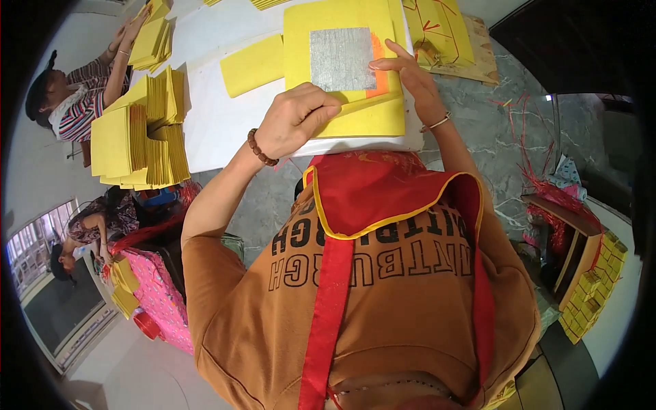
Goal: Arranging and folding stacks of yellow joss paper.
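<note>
Yellow paper stack (pixel 362 116) lies on white table (pixel 219 123), grey marbled floor (pixel 492 137) beneath.

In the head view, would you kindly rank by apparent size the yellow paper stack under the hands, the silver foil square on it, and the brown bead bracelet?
1. Yellow paper stack, clearly largest.
2. Silver foil square, covering only part of the stack's top.
3. Brown bead bracelet on the left hand's wrist, smallest, though it sits somewhat nearer the camera.
</note>
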A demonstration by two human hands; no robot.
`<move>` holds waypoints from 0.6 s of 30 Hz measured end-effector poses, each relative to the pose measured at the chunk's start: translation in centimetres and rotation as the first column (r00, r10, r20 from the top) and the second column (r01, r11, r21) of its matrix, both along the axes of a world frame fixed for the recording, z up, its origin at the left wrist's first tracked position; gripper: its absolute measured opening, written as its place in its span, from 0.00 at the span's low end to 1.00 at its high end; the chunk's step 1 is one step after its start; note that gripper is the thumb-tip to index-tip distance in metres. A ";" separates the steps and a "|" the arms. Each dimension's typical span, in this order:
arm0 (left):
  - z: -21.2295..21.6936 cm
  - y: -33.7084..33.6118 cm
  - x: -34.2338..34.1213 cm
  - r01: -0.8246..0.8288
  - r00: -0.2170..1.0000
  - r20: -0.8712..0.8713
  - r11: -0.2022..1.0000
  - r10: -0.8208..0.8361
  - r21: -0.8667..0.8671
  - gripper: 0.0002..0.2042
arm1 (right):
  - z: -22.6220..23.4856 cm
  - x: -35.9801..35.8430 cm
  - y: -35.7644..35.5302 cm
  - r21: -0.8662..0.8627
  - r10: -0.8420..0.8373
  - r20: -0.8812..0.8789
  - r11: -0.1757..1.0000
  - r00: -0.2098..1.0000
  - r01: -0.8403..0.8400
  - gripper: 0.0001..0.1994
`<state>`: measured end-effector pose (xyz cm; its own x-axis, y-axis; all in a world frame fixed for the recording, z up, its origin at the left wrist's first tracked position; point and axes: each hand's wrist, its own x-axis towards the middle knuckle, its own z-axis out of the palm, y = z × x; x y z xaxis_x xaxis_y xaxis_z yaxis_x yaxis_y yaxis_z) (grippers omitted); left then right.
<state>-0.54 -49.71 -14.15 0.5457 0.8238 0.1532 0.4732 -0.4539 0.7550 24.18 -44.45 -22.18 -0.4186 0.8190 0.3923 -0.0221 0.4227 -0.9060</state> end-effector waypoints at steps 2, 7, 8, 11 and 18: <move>0.1 0.0 0.0 -0.002 1.000 -0.005 1.000 0.002 -0.005 0.06 | 0.0 0.0 0.0 0.001 0.004 0.007 1.000 1.000 -0.004 0.17; 0.1 -0.2 0.1 -0.056 0.998 0.022 0.992 0.059 -0.112 0.06 | 0.0 -0.1 -0.1 -0.028 -0.001 0.005 1.000 1.000 0.001 0.17; 0.1 -0.2 0.1 -0.056 0.998 0.023 0.992 0.059 -0.111 0.06 | 0.1 0.0 -0.1 -0.027 -0.001 0.006 1.000 1.000 0.001 0.17; 0.2 -0.2 0.0 -0.074 0.996 0.042 0.981 0.083 -0.180 0.06 | 0.3 0.0 0.0 -0.013 0.008 0.025 1.000 1.000 -0.008 0.17; -0.7 0.1 -0.2 -0.163 0.980 0.067 0.946 0.189 -0.281 0.07 | -0.5 0.9 0.6 0.096 0.116 0.138 0.987 0.984 -0.130 0.28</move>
<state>-0.69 -49.59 -14.87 0.3823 0.9228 -0.0479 0.4496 -0.1404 0.8821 25.12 -43.81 -22.63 -0.5673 0.7154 0.4079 0.0361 0.5164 -0.8556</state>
